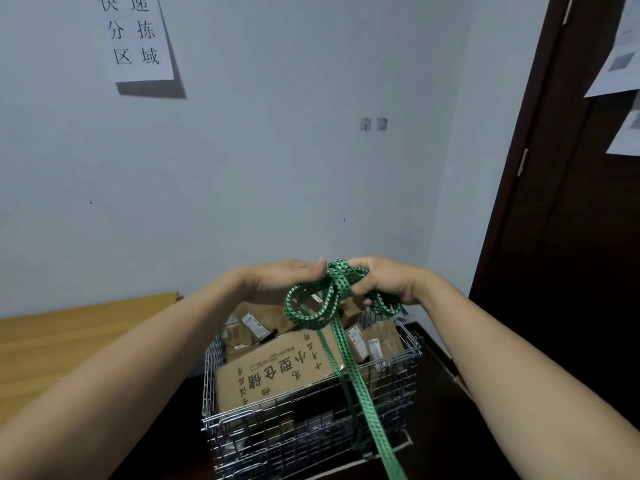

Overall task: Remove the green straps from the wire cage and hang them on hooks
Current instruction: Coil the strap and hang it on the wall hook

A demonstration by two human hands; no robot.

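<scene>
Above silver wire cage (311, 424), left hand (294, 278) and right hand (388, 282) gripped looped green woven strap (325, 299); tidy coils would suit one-o'clock metal wall hooks (374, 124).

Both forearms show bare to the view's edge, as do left grip (285, 281) and right grip (389, 281).

High above the grip and to its left, a white paper sheet (138, 36) on the pale wall (277, 168) bears large black characters in three rows — 快递, 分拣, 区域 — the top row clipped by the frame edge. Directly below the grip of the left hand (287, 279) and right hand (386, 282) on the green woven strap (333, 289), a brown cardboard box (277, 372) shows black print upside down: 小型仓储 is legible, the finer line beside it is not. White sheets (620, 64) on the dark door (554, 237), up and right of the grip, are too blurred to read.
</scene>
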